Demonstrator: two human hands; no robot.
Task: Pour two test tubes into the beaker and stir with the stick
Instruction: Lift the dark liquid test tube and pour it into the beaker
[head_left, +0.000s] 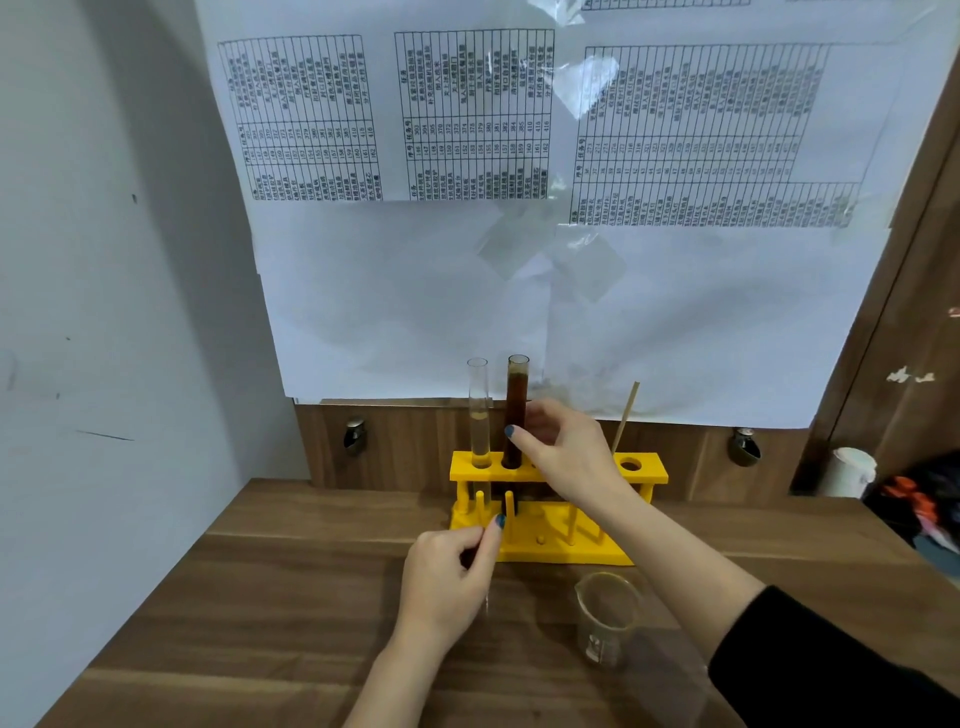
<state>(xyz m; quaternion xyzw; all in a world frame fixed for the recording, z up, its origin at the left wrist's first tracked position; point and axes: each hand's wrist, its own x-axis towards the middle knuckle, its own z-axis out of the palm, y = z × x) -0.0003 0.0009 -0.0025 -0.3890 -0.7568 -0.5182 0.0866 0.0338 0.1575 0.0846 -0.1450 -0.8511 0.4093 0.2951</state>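
The right hand (563, 447) has its fingers curled round the dark tube (517, 410), pinching it partway up while the tube stands upright in the second hole of the yellow rack (644, 470). It is filled nearly to the brim with dark brown liquid. The left hand (449, 571) sits low at the rack's front left corner, fingers loosely curled with the forefinger tip against the base — something dark shows between thumb and fingers, but whether the hand grips anything cannot be told. Just left of the dark tube, in the first hole, stands the pale tube (479, 415), holding yellowish liquid up to about the middle. A thin wooden stick (626, 415) leans behind the right hand, rising from the rack toward the wall. The glass beaker (607, 618) stands on the wooden table (260, 623) in front of the rack, near its right end and under the right forearm — well apart from both tubes. Printed sheets (467, 208) are taped to the wall above.
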